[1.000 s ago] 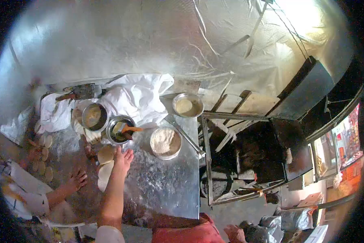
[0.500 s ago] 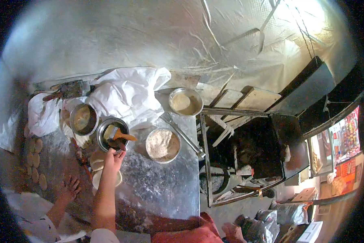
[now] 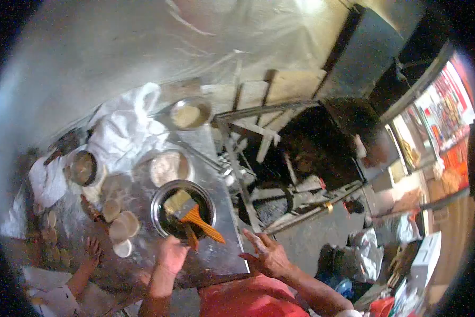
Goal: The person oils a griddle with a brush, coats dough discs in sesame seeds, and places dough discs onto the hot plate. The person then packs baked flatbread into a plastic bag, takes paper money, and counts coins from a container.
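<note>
My left hand (image 3: pixel 172 255) grips the near rim of a steel bowl (image 3: pixel 157 219) at the right part of the table. In the bowl lie a flat brush (image 3: pixel 197 217) with an orange handle and pale bristles, and a second tool with a brown handle (image 3: pixel 191 238). Both handles stick out over the near rim. Whether the bowl rests on the metal or hangs just above it, I cannot tell. My right hand (image 3: pixel 268 257) is by the table's right edge, fingers apart and nothing in it. Just behind the bowl stands a bowl of flour (image 3: pixel 167 168).
Another person's hand (image 3: pixel 93 251) rests at the table's left, near several dough rounds (image 3: pixel 56 256). More bowls (image 3: pixel 191 114), tongs (image 3: pixel 197 153) and white cloth (image 3: pixel 123 132) lie toward the back. A dark metal oven frame (image 3: pixel 237 174) stands right of the table.
My left hand has brought the bowl with the brush from the back toward me and rightward. My right hand has come up beside the table edge. The view has turned right.
</note>
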`<state>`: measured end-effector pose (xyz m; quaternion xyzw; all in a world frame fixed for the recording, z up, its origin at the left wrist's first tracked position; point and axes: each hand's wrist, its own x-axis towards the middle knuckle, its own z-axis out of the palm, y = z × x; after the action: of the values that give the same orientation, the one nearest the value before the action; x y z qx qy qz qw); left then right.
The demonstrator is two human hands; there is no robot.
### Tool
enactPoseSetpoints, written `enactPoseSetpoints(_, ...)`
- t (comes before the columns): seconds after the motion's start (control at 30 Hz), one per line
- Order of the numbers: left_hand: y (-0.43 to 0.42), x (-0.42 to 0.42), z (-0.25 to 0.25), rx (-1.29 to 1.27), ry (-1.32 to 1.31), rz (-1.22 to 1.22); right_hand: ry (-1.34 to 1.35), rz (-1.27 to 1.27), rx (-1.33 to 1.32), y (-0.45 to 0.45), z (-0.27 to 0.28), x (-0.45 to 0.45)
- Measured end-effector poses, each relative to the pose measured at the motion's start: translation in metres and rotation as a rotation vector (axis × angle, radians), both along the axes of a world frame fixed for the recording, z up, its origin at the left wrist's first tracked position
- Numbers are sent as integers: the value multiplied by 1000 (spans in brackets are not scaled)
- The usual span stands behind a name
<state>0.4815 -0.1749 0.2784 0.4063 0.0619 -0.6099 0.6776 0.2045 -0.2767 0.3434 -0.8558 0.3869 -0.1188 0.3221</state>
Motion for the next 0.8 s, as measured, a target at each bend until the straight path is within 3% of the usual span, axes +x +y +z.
enactPoseSetpoints(0.07, -8, -55, -7, 45, 53, 7, -57, -51, -65, 5, 6, -23)
enactPoseSetpoints(0.2, -21, -160, -44, 120, 173, -203, -129, -191, 6, 28, -21, -120)
enactPoseSetpoints(0.3, -50, -249, -23, 252, 182, -312, -79, -328, 30, 36, -7, -190)
enactPoseSetpoints(0.37, -63, -313, -15, 254, 110, -372, -113, -181, -360, 36, -2, -241)
enactPoseSetpoints(0.47, -85, -397, -6, 164, 194, -444, 52, -42, -399, 45, 21, -313)
enactPoseSetpoints(0.53, -92, -448, 6, 136, 123, -635, 123, 82, -326, 53, 21, -358)
enactPoseSetpoints(0.57, -93, -473, 9, 121, 98, -714, 138, 62, -316, 58, 17, -378)
enactPoseSetpoints(0.67, -105, -530, 18, 51, 352, -741, 317, -195, -327, 61, 9, -423)
enactPoseSetpoints(0.8, -121, -583, 4, 56, 342, -877, 319, -335, -467, 51, -11, -469)
